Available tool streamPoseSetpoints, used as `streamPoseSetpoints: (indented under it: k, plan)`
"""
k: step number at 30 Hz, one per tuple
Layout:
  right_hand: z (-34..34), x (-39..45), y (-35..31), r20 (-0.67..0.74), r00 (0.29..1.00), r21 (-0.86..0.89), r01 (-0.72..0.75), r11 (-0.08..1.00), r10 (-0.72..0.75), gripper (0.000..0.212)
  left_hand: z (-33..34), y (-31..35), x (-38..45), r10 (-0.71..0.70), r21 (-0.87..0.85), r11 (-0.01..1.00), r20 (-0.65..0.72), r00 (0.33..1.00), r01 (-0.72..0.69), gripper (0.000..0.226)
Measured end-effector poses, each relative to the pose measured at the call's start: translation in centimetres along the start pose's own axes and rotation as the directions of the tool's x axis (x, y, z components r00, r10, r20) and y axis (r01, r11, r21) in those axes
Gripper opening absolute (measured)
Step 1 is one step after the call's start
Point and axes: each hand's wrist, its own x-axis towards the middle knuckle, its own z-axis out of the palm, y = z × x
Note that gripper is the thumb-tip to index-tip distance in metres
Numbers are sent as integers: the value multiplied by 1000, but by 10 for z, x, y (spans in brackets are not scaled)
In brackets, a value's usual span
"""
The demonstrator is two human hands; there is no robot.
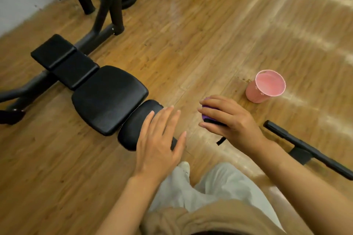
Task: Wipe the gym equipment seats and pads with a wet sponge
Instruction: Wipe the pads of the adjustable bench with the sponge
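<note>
- Fingers of the right hand (232,120) curled round a purple sponge (209,113), right of centre frame, above the floor.
- Left hand (158,139) was flat, fingers straight and slightly spread, over the black roller pad (133,129).
- Seat pad (108,99) lay just left of the roller.
- Pink cup (265,87) stood on the wooden floor (191,34), centre right.

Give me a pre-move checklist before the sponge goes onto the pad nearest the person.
1. Sponge in the right hand: ok, gripped.
2. Sponge wet: cannot tell.
3. Sponge over the pad: not ok, it is off to the right, above the floor.
4. Left hand steadying the pad: cannot tell, open fingers lie over its near end, contact unclear.
5. Cup upright on the floor: ok; what it holds, cannot tell.
</note>
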Motion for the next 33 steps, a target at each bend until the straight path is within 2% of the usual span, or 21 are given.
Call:
streamPoseSetpoints:
  k: [5,12,16,19,22,28,33]
  plan:
    - [1,52,42,27,991,78,127,989,-129,36,4,-7,42,-60,110,992,-16,998,62,48]
    - [20,126,123,65,929,288,332,898,-364,35,36,-3,84,-281,247,919,-141,949,308,47]
    - [22,178,164,65,823,427,487,761,-564,30,57,18,109,-480,284,789,-269,835,544,47]
    - [23,210,186,34,742,484,574,661,-669,30,70,38,128,-530,284,721,-360,768,632,47]
    - [30,229,198,76,687,540,581,609,-723,32,78,53,142,-573,288,651,-419,704,702,46]
    - [64,239,185,103,534,672,585,454,-839,34,98,68,137,-681,209,478,-525,510,853,47]
    - [98,231,160,49,406,767,570,295,-913,34,113,74,112,-746,159,323,-564,354,933,49]
